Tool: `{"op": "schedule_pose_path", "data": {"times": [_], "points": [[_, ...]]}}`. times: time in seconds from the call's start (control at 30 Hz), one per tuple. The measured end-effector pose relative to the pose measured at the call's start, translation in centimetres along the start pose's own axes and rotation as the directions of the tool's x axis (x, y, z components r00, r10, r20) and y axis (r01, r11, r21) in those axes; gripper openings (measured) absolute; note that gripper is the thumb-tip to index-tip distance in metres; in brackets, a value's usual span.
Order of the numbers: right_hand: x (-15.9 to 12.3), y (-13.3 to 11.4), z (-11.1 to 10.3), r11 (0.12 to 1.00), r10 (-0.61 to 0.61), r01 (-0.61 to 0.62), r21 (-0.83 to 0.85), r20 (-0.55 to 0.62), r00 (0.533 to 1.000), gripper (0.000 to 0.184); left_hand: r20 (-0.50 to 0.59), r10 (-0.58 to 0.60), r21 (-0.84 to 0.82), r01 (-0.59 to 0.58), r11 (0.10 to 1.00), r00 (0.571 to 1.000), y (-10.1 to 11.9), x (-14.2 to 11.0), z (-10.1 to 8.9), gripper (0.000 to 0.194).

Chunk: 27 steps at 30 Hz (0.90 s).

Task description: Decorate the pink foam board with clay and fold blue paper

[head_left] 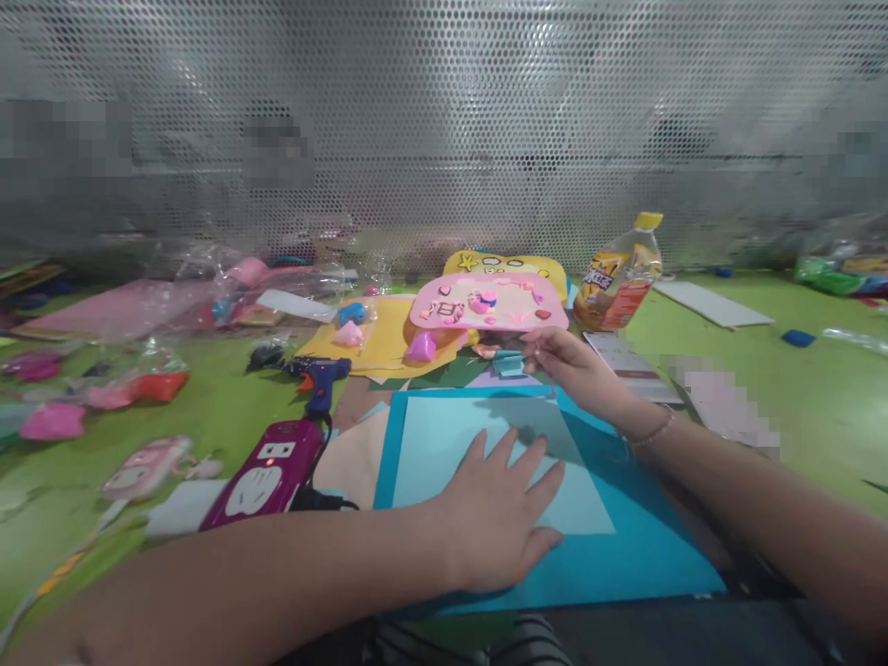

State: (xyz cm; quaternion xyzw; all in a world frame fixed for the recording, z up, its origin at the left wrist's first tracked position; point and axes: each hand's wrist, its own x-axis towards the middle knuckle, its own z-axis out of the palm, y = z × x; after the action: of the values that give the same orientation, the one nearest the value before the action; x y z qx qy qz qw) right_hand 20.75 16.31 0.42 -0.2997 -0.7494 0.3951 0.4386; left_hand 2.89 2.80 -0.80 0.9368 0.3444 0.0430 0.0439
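My left hand (506, 504) lies flat with its fingers spread on a pale blue sheet of paper (434, 453). That sheet rests on a larger, darker blue sheet (652, 546). Past the far right corner of the pale sheet, my right hand (573, 370) is raised, its thumb and fingers pinched together. Whatever is in the pinch is too small to make out. Just left of these fingertips is a small folded teal piece (510, 363). Behind it sits a pink decorated board (489, 303) with small raised ornaments.
A dark blue glue gun (323, 377) and a purple power strip (267, 476) with a white plug lie at left. Bags of coloured clay (52, 421) are scattered beyond. A yellow-capped bottle (617, 277) stands at back right, before a perforated metal screen (444, 120).
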Motion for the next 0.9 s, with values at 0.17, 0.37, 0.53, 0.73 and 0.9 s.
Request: {"op": "schedule_pose_path", "data": {"times": [0.17,0.37,0.53,0.73,0.9], "points": [[0.5,1.8,-0.5,0.984,0.157,-0.152,-0.088,0.056,0.986,0.033,-0.039,0.010,0.038,-0.009,0.999,0.999,-0.1,0.1,0.1,0.057],[0.3,1.3,-1.4,0.859,-0.042,0.081,-0.506,0.088,0.995,0.029,-0.173,0.311,0.216,-0.272,0.938,0.935,0.7,0.3,-0.6,0.020],[-0.2,0.3,-1.6,0.620,-0.153,0.304,-0.724,0.268,0.951,0.031,-0.238,0.436,0.265,-0.374,0.889,0.868,0.7,-0.1,-0.7,0.012],[-0.2,0.7,-1.4,0.578,-0.110,0.303,-0.758,0.296,0.949,0.026,-0.162,0.411,0.226,-0.372,0.900,0.897,0.4,-0.1,-0.6,0.006],[-0.1,1.3,-1.1,0.570,-0.104,0.314,-0.759,0.312,0.944,0.026,-0.217,0.389,0.171,-0.357,0.918,0.895,0.7,0.0,-0.3,0.021]]}}
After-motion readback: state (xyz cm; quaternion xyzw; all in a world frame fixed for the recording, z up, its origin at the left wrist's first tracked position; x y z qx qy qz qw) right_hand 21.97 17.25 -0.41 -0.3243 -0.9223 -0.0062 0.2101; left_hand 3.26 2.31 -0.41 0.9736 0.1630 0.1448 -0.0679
